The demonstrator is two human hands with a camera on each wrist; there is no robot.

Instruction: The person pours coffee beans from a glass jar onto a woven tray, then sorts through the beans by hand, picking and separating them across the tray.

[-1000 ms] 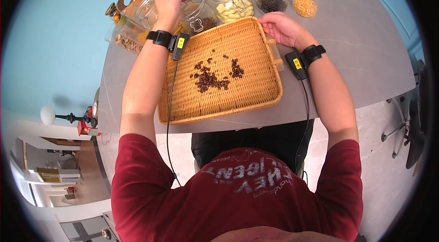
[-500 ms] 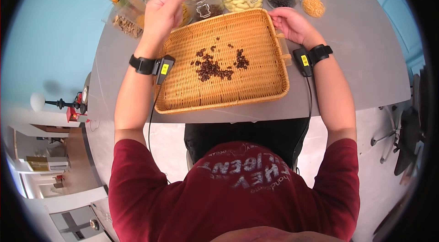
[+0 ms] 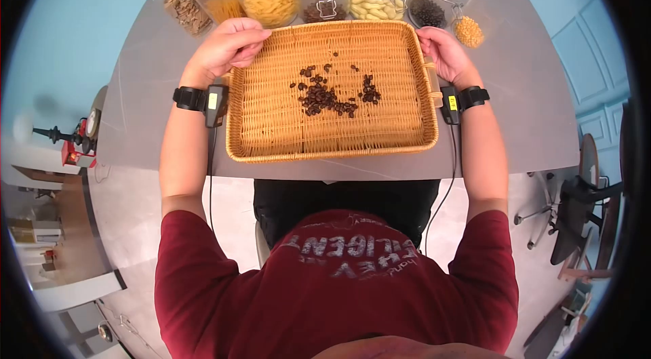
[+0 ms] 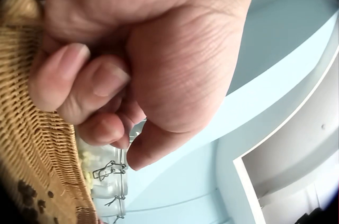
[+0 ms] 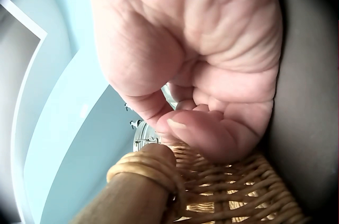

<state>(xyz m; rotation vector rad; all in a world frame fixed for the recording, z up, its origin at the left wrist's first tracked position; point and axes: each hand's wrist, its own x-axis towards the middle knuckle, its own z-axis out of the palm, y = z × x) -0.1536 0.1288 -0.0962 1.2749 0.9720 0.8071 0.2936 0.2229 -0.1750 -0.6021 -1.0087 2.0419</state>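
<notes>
A rectangular wicker tray (image 3: pixel 271 130) lies on the table before the person. Dark brown coffee beans (image 3: pixel 319 98) are scattered over its middle, in a main heap with a smaller cluster to the right. The left hand (image 3: pixel 232 49) is at the tray's far left corner, fingers curled in and thumb reaching along the rim; in the left wrist view nothing shows between those fingers. At the far right corner, the right hand (image 3: pixel 446 54) pinches the rim. Its curled fingers meet the weave beside the handle (image 5: pixel 124 195) in the right wrist view.
Behind the tray stand glass jars of pasta (image 3: pixel 270 1), dark brown beans (image 3: pixel 324 12), peanuts (image 3: pixel 374 4) and black beans (image 3: pixel 427 12). Corn kernels (image 3: pixel 469 32) are at the right, a clear box of dried brown pieces (image 3: pixel 186 12) at the left. The table's edge (image 3: pixel 332 176) runs just before the tray.
The left hand has come back from over the jars to the tray's far left corner. The right hand stays at its corner. The head view has shifted, so the tray appears squarer.
</notes>
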